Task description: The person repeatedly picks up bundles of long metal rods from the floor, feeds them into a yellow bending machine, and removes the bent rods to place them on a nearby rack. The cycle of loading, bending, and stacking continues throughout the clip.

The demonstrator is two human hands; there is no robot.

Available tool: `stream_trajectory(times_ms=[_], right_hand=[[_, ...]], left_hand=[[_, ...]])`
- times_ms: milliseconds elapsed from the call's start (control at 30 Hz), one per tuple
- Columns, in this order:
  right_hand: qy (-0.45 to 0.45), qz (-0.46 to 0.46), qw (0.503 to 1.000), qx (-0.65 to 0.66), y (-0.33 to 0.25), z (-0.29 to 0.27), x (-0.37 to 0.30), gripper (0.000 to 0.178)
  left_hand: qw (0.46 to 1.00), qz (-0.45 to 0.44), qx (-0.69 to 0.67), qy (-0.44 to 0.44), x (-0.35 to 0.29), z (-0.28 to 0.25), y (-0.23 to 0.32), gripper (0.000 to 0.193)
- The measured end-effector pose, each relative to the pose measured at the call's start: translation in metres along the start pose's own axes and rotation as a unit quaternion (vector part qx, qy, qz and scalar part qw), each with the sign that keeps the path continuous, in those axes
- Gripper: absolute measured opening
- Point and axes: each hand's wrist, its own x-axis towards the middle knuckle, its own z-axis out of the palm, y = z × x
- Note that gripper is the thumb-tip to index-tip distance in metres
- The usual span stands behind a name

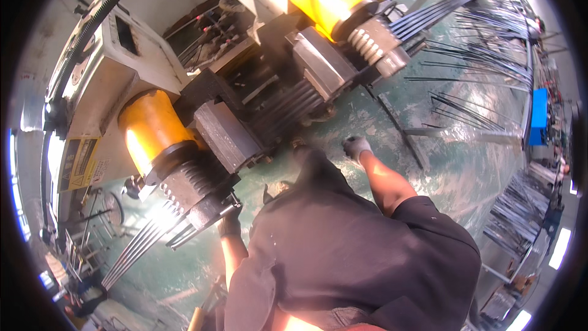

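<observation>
My left hand (229,223), in a dark glove, is raised to the lower end of the near steel clamp head (195,193). Its fingertips are by a small bolt or lever there, and the fingers are too shaded to make out. Out to the right, over the floor, hangs my right hand (356,148) in a greyish-white glove. Its fingers are curled in, with nothing visible in them. Several thin metal bars (142,242) stick out from the near clamp head, which sits below a yellow cylinder (153,129). A steel block (226,135) stands beside it.
A second yellow cylinder (331,0) with a ribbed clamp head (375,43) and more bars (429,15) is at the far right of the machine. Racks of long rods (478,61) line the right side. A black corrugated hose (101,15) crosses the upper left.
</observation>
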Motion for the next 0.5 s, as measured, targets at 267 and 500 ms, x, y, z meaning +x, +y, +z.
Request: stream_trajectory(times_ms=[267,500], right_hand=[[-0.027,-0.038,0.976,-0.212,0.090,0.014,-0.093,0.047],[0.226,-0.061,0.960,-0.152,0.076,-0.098,-0.091,0.040]], left_hand=[[0.928,-0.076,-0.362,-0.030,-0.026,-0.104,-0.012,0.035],[0.849,-0.054,-0.433,0.298,-0.059,-0.151,0.057,0.070]])
